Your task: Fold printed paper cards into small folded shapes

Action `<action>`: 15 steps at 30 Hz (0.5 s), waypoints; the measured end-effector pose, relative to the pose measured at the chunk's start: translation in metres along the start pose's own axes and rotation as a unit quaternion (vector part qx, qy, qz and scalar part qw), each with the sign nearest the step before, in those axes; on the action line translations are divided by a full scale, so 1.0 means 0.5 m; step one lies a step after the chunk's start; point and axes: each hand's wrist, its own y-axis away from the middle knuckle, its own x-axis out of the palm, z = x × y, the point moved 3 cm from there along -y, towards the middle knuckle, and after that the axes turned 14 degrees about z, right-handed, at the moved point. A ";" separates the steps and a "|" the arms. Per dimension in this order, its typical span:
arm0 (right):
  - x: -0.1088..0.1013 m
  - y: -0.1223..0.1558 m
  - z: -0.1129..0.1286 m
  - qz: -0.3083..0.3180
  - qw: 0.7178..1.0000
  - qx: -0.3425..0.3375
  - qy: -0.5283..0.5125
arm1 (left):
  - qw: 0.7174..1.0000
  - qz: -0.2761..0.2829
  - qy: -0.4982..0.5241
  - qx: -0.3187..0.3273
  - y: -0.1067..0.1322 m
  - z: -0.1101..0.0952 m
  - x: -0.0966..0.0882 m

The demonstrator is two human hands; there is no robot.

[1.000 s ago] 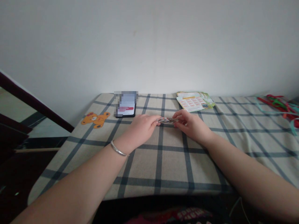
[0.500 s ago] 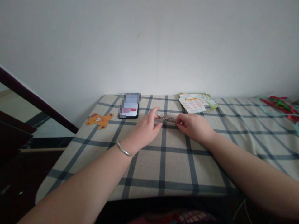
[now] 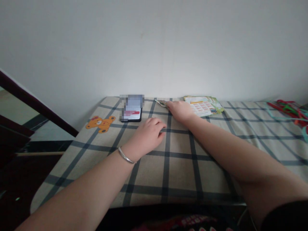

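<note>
- Pale and mottled, a small flat printed strip (image 3: 160, 102), paper by the look of it, lies at the fingertips of the bare right hand (image 3: 180, 110), out to their left and near the table's far edge.
- From those fingertips the strip's long axis runs leftward and slightly away, towards the plain white wall (image 3: 154, 48); the right hand, covering its nearer end, is clearly the closer of the two.
- The right fingers bend together over that end, touching it; from where I stand the thumb is hidden, so I can't tell whether they pinch the strip or merely rest on it.
- The bare left hand (image 3: 151, 134), a silver metal bangle (image 3: 125, 156) at its wrist, hovers or rests low over the beige cloth with dark blue checks (image 3: 179, 170). It holds nothing that I can see: fingers curled, thumb apart from them. The strip is ahead of it and a little to its right, not touching.
- Just beyond the left hand, to its left, is a black phone with a lit screen (image 3: 132, 113); farther left, a flat orange teddy bear figure (image 3: 99, 124).
- I make out no container: a loose fan of printed green-and-white cards (image 3: 203, 109) lies directly on the cloth, right of the right hand, and tangled red and green ribbons (image 3: 286, 107) much farther right.
</note>
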 end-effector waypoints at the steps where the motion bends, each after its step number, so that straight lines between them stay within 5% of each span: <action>1: -0.003 -0.012 0.005 -0.001 1.000 0.004 0.001 | 1.000 0.003 -0.005 0.002 0.000 -0.001 0.000; 8: 0.000 -0.063 -0.001 0.005 0.999 0.045 -0.008 | 1.000 0.014 -0.010 -0.004 0.004 -0.001 -0.003; 15: -0.014 -0.015 -0.024 -0.046 0.997 0.050 -0.034 | 1.000 0.017 -0.023 0.002 0.006 -0.003 -0.004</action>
